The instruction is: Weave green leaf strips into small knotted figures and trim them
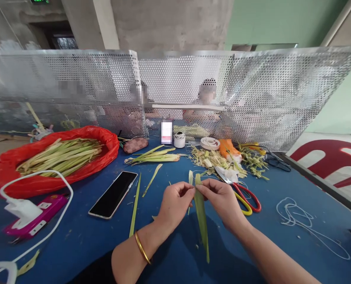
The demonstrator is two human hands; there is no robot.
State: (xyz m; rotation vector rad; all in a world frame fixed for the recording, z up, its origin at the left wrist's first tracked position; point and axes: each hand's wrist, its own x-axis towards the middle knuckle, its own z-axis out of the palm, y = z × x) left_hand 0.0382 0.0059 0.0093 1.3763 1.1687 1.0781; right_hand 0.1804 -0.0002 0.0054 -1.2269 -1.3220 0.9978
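Between my two hands, a long green leaf strip (201, 221) hangs above the blue table, its pointed end toward me. My left hand (177, 199) pinches the strip's upper part at its left edge. From the other side my right hand (218, 195) grips the same strip with thumb and forefinger. A second narrow pale strip (190, 177) shows just behind my left fingers; whether I hold it too is unclear. Scissors with red and yellow handles (249, 199) lie beside my right wrist. Left of my left hand rest a loose leaf strip (136, 205) and a shorter piece (152, 179).
A red bag (104, 138) of leaf strips, a purple power strip (40, 219) with a white cable, and a phone (113, 195) are on the left. Behind are a strip bundle (156, 156), a tape roll (210, 143) and leaf scraps (206, 157). White string (296, 215) lies right. A perforated screen (181, 71) stands behind, people beyond it.
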